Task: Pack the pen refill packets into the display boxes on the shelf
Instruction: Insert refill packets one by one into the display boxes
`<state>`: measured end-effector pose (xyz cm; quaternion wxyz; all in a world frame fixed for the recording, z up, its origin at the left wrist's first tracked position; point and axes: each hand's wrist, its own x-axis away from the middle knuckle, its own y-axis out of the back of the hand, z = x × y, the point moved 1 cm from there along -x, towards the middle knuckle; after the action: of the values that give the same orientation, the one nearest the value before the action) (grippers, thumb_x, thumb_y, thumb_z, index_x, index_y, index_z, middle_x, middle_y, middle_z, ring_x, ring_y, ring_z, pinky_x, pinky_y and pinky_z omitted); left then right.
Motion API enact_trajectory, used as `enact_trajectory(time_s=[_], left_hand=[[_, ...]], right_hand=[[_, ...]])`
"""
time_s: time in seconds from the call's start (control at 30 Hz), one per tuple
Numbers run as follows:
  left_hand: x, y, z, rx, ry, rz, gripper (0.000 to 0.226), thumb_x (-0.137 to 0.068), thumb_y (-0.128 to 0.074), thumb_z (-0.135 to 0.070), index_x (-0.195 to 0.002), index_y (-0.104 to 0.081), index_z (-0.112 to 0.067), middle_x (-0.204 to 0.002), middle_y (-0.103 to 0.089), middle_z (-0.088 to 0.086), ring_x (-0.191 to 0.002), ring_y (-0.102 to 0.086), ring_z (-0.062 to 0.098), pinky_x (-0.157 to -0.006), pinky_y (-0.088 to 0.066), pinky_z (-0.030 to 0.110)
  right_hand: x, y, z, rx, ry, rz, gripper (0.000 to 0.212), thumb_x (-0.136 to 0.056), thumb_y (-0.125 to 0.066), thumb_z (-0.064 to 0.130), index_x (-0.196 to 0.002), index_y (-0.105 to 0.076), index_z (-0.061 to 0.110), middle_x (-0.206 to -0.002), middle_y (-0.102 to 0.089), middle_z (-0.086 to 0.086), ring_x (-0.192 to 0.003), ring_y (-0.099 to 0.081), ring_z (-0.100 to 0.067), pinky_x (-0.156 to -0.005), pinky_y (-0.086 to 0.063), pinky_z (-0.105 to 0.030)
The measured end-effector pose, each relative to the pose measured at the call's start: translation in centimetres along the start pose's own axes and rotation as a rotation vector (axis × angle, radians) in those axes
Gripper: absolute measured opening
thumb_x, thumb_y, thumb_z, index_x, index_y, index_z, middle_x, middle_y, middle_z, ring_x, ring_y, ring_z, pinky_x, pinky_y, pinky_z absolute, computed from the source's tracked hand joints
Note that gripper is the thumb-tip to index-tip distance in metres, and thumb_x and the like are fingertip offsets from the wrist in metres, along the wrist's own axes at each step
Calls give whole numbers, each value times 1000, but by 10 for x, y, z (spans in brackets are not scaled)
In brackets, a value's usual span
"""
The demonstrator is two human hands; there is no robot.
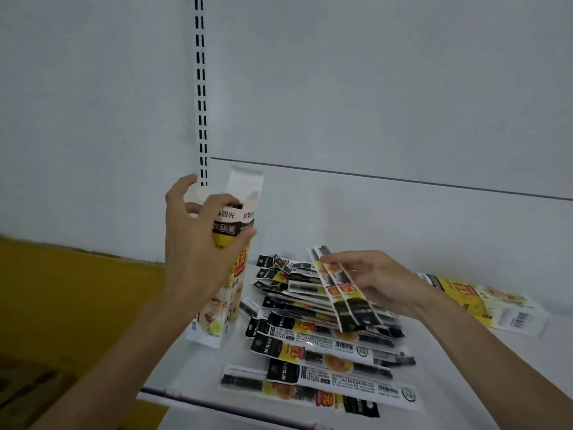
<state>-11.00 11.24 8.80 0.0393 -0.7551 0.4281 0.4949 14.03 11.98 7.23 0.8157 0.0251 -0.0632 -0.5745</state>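
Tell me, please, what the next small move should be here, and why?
Probably swing the right hand left and feed its packets into the upright display box: the left hand grips the box with its top flap open, and the packets are already off the pile.

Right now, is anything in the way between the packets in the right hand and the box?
Mostly no: open air separates the packets from the box, but the left hand curls fingers over its open top.

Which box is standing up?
The display box gripped by the left hand stands upright, top flap open. The other box lies flat at the far right.
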Motion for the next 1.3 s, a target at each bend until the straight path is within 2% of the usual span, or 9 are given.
enact_trajectory(time_s=[0.13,0.23,0.33,0.53,0.7,0.77,1.0,1.13,1.3], left_hand=[[5,6,-6,-175,-176,23,47,-70,-66,-52,-100,-63,-15,-133,-43,9,-100,-40,20,-64,-45,30],[3,17,-5,-279,-262,70,55,-70,-52,-62,-100,-63,-16,-114,-58,5,-94,-41,20,-52,-50,30],[1,29,-1,-265,-278,164,52,-73,-48,-53,-109,-60,-17,-100,-59,2,-88,-39,11,-56,-39,19],[-12,55,6,-152,-269,364,57,-72,-57,-57,-121,-56,-26,-86,-45,-20,-78,-46,-10,-53,-37,10],[-18,60,1,-400,-323,416,70,-74,-44,-62,-137,-36,-33,-92,-40,-17,-83,-37,2,-57,-26,9],[-20,60,0,-458,-307,460,67,-79,-47,-60,-139,-29,-34,-95,-37,-17,-86,-35,3,-56,-26,9],[-17,63,3,-347,-313,527,46,-79,-50,-56,-120,-49,-34,-121,-44,-20,-77,-45,2,-60,-36,9],[-17,61,-1,-277,-293,574,37,-81,-50,-54,-113,-47,-36,-105,-58,-19,-66,-48,-1,-66,-46,17],[-13,56,-3,-178,-279,540,29,-79,-56,-49,-95,-33,-45,-83,-46,-27,-64,-48,-7,-59,-42,9]], right_hand=[[-2,-6,2,85,234,-133,22,-78,-65,6,-99,-68,10,-85,-65,-5,-75,-64,-20,-67,-56,-27],[-6,-17,19,108,337,-273,12,-80,-62,26,-85,-71,20,-61,-54,3,-60,-49,-9,-60,-51,-22],[-9,-23,44,226,414,-353,20,-79,-59,39,-87,-72,25,-83,-71,5,-69,-52,-12,-67,-48,-28],[-10,-52,101,39,623,-338,7,-84,-62,17,-86,-65,12,-75,-71,1,-73,-68,-15,-54,-50,-17],[-17,-94,128,51,761,-324,7,-80,-67,15,-83,-63,10,-79,-70,-1,-78,-70,-17,-63,-56,-23],[-23,-106,131,98,772,-318,11,-79,-69,16,-85,-64,8,-82,-71,-2,-80,-70,-17,-66,-57,-26],[-39,-110,118,399,677,-380,17,-76,-73,25,-86,-65,15,-86,-69,5,-80,-65,-11,-71,-55,-28],[-35,-105,122,520,602,-320,14,-75,-75,24,-80,-62,21,-83,-66,12,-75,-63,-3,-67,-54,-20],[-34,-109,123,633,446,-69,18,-72,-76,23,-86,-67,16,-82,-71,8,-73,-65,-2,-65,-50,-14]])
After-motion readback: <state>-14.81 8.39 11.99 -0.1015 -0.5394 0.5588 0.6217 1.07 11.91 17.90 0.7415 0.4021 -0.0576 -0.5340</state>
